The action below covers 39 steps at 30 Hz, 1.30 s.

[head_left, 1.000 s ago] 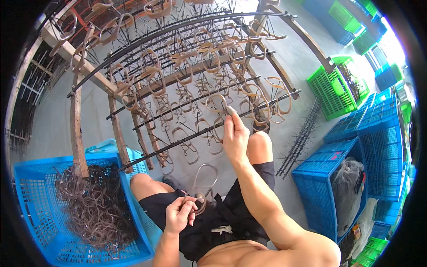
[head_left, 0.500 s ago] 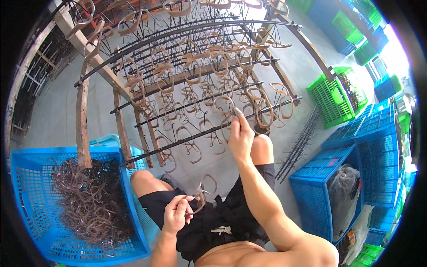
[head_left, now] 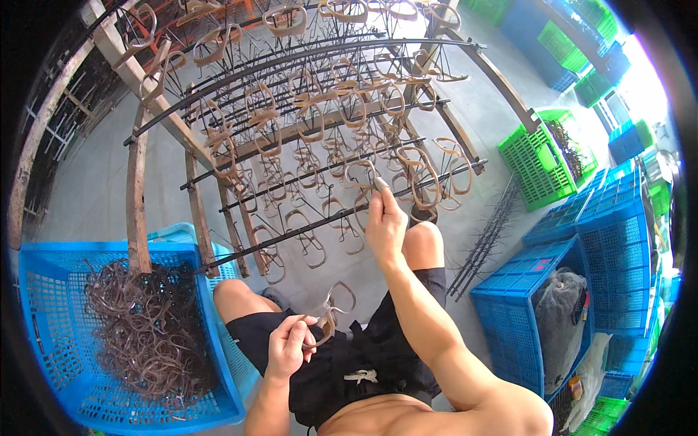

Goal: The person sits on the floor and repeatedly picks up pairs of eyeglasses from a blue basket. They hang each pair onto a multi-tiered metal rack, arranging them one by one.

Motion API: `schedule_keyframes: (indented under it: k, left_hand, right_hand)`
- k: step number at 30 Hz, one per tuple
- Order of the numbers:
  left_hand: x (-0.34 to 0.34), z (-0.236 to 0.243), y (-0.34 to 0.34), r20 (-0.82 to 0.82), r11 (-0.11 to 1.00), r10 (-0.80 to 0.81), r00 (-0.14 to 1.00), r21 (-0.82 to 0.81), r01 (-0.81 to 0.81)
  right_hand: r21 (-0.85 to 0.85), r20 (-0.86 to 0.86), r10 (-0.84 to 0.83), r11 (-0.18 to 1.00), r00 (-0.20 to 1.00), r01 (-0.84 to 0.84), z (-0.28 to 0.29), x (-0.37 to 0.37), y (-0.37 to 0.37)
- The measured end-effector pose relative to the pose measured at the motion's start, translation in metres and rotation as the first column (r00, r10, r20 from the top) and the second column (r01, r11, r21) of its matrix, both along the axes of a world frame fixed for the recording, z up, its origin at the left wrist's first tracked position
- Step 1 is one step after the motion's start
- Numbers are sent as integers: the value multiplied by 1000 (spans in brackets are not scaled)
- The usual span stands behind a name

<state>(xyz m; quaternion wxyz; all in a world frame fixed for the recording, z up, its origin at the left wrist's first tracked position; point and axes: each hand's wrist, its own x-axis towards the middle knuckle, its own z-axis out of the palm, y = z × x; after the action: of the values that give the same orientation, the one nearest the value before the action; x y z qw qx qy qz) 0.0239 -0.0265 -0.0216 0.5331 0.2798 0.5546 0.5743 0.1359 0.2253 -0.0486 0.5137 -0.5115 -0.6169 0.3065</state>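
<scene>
My left hand is closed on a few translucent brown looped frames, held in front of my black shorts. My right hand reaches up and pinches a looped frame at a black rod near the lower front of the rack. Something pale grey covers one of its fingertips. Many similar tan frames dangle from thin black hooks on rods across the wooden rack; exactly where my fingertips meet the hook is too small to tell.
A blue crate of tangled brown loops stands at my left. At right are stacked blue crates, one holding a grey plastic bag, and a green crate. Several spiked black rods lie on the grey floor.
The frames in my left hand have tilted right compared with a second ago. My right hand stays at the same rod. The rack sits slightly lower in the view.
</scene>
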Motion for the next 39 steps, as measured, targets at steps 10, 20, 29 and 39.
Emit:
schedule_keyframes:
  k: [10,20,29,39]
  left_hand:
    - [0,7,0,-19,998,-1,1000,59,2]
    - [-22,7,3,193,965,-112,975,257,60]
    - [-26,-1,-11,318,974,205,926,32,-226]
    - [-20,-5,-6,357,986,122,926,63,-154]
  right_hand:
    - [-326,-262,34,938,965,-122,16,12,11]
    - [-98,196,918,369,346,-924,83,44,-74]
    - [-226,-605,104,928,790,-295,20,-24,-43]
    - [-385,-517,-44,904,855,-186,18,-54,-40]
